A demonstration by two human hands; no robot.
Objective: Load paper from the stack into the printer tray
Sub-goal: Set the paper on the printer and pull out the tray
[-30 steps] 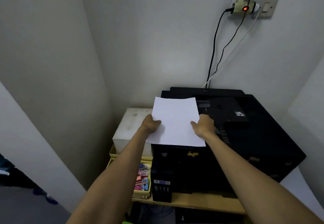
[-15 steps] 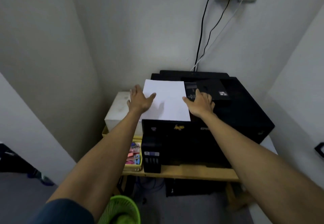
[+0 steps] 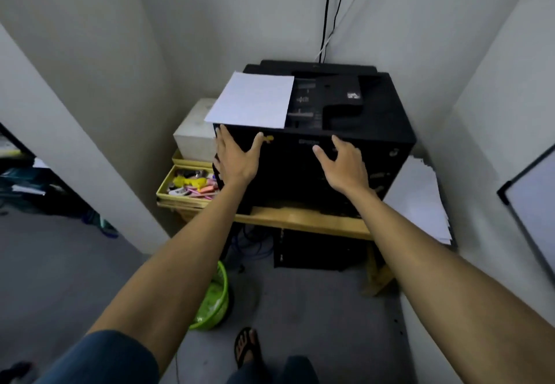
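Note:
A black printer (image 3: 354,107) stands on a wooden table in a wall corner. White paper (image 3: 252,100) lies flat on the left part of its top, free of both hands. My left hand (image 3: 235,155) is spread open against the printer's front at its left corner, just below the paper's near edge. My right hand (image 3: 342,163) hovers open in front of the printer's front face, right of centre, fingers slightly curled. A stack of white paper (image 3: 420,200) lies to the right of the printer.
A white box (image 3: 195,131) and a yellow tray of small stationery (image 3: 192,185) sit left of the printer. The wooden table edge (image 3: 300,218) runs below it, with a black box underneath. A green basket (image 3: 213,299) is on the floor. A whiteboard (image 3: 531,200) leans at right.
Both hands let go of the paper, which now rests on the printer top, and dropped to the printer's front. The camera tilted further down.

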